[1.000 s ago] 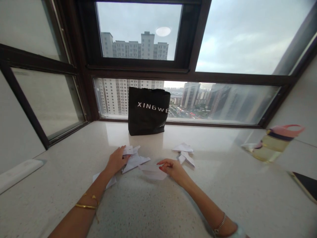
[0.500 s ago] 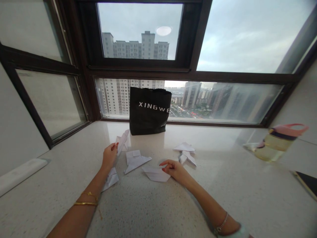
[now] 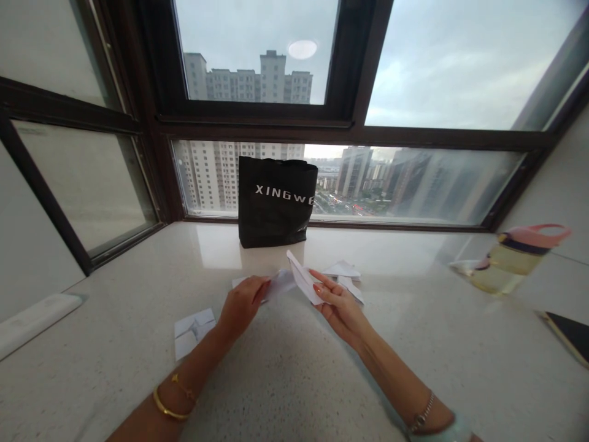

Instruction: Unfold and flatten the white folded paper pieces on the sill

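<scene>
Both my hands are raised above a pale stone counter, holding folded white paper between them. My left hand pinches one folded paper piece at its left end. My right hand grips a folded paper plane whose point tilts up and away. The two papers meet between my hands. Another folded paper lies flat on the counter to the left of my left forearm. More folded papers lie just beyond my right hand, partly hidden by it.
A black bag with white lettering stands upright against the window at the back. A water bottle with a pink lid lies at the right. A dark flat object sits at the right edge. A white bar lies far left.
My left hand moved right with its paper. My right hand lifted the plane off the counter. Both papers now meet in the air in front of me.
</scene>
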`<state>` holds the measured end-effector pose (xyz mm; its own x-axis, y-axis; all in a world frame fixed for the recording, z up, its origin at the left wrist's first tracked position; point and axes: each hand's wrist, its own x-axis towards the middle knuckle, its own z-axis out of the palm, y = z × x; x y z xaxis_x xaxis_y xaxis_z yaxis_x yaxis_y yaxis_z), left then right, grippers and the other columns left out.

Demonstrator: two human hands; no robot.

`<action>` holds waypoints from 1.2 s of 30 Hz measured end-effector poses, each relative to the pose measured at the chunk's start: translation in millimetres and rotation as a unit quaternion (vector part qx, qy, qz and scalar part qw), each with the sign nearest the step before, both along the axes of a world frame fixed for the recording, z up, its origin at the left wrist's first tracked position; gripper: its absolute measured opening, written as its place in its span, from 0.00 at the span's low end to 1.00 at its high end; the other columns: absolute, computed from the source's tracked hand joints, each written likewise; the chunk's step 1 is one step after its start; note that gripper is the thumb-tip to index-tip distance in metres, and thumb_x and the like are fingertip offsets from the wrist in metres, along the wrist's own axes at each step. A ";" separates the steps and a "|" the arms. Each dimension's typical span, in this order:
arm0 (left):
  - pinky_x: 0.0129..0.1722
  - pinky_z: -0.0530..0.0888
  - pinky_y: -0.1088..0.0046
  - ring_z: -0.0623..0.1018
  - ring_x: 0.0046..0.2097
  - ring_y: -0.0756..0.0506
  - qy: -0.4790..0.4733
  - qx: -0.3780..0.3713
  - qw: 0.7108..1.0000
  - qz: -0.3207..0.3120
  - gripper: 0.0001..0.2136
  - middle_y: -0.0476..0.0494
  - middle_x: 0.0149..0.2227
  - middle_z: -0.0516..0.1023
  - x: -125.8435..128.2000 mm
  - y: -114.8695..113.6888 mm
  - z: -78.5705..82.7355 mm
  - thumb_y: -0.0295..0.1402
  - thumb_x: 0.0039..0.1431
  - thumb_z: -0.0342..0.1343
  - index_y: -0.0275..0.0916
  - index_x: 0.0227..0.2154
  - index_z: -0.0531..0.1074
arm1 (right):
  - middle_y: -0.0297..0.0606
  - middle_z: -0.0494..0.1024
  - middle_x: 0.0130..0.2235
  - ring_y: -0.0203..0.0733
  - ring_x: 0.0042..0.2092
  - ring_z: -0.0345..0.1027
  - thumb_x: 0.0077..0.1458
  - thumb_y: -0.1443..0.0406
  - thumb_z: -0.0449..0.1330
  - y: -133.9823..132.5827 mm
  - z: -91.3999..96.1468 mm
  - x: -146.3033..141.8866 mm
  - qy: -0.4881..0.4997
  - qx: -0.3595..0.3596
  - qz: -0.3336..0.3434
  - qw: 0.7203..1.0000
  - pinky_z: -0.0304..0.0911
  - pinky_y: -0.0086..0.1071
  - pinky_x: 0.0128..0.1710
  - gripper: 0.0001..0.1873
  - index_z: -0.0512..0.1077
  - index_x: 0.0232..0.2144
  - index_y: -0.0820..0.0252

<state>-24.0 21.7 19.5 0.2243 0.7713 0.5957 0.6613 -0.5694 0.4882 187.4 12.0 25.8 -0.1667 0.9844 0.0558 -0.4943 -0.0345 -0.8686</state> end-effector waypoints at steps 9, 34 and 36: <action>0.39 0.71 0.70 0.73 0.40 0.48 0.097 0.126 0.986 -0.055 0.13 0.43 0.38 0.75 7.1 -6.8 -3.4 0.31 0.59 0.41 0.40 0.43 0.68 | 0.34 0.75 0.26 0.29 0.27 0.67 0.34 0.67 0.67 3.8 -17.4 -2.2 -0.017 -0.087 0.033 0.995 0.63 0.21 0.26 0.10 0.73 0.24 0.65; 0.40 0.71 0.66 0.76 0.36 0.46 -0.371 -0.456 0.786 -0.193 0.17 0.41 0.36 0.73 5.4 3.9 -11.1 0.39 0.47 0.56 0.35 0.39 0.69 | 0.29 0.67 0.24 0.34 0.27 0.59 0.43 0.58 0.60 7.1 7.9 27.4 -0.330 0.227 -0.130 0.907 0.55 0.28 0.26 0.18 0.65 0.38 0.58; 0.40 0.72 0.65 0.75 0.37 0.46 -0.385 -0.462 0.773 -0.203 0.17 0.41 0.37 0.73 4.8 2.9 -8.7 0.42 0.49 0.55 0.34 0.37 0.71 | 0.29 0.67 0.25 0.35 0.29 0.61 0.44 0.59 0.59 3.9 7.5 22.7 -0.376 0.252 -0.102 0.886 0.56 0.30 0.30 0.16 0.66 0.37 0.57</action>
<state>-19.3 24.6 10.7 0.4130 0.9064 -0.0893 -0.1693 0.1728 0.9703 210.1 15.9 33.2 -0.1649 0.8802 0.4450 0.2795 0.4743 -0.8348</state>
